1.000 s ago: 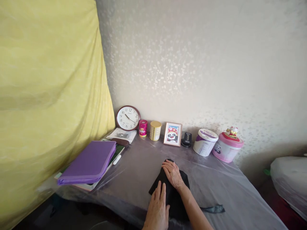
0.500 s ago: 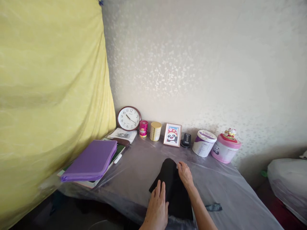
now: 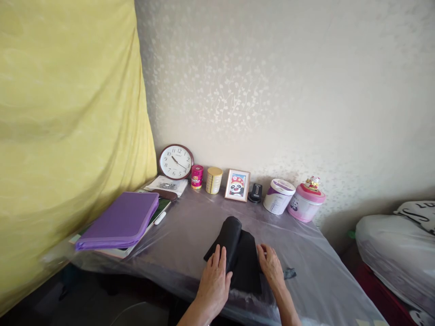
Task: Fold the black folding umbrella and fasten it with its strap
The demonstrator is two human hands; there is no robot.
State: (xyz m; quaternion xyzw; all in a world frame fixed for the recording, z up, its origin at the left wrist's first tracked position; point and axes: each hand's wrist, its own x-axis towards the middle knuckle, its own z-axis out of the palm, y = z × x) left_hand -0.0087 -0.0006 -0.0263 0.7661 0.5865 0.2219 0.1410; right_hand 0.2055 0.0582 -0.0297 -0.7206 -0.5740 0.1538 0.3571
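Note:
A piece of black fabric (image 3: 244,265) lies on the table in front of me, with a thick rolled or folded part (image 3: 231,237) along its left side. My left hand (image 3: 215,278) rests on the near end of that roll, fingers stretched out and flat. At the right edge of the fabric is my right hand (image 3: 272,266), its fingers loosely bent and the palm turned down. I cannot tell whether its thumb touches the fabric. Just right of that hand lies a small dark crumpled piece of cloth (image 3: 290,273).
A plastic sheet covers the table (image 3: 190,240). Purple zip folder (image 3: 117,219) and white marker (image 3: 160,218) lie left. Along the wall stand a clock (image 3: 176,162), pink tin (image 3: 196,177), yellow-lidded can (image 3: 214,181), panda picture frame (image 3: 237,185), black stapler-like object (image 3: 255,193) and two tubs (image 3: 279,197).
My right hand has drawn back from the top of the fabric to its right edge. The left hand stays on the roll. The whole view has shifted slightly as my head turned right.

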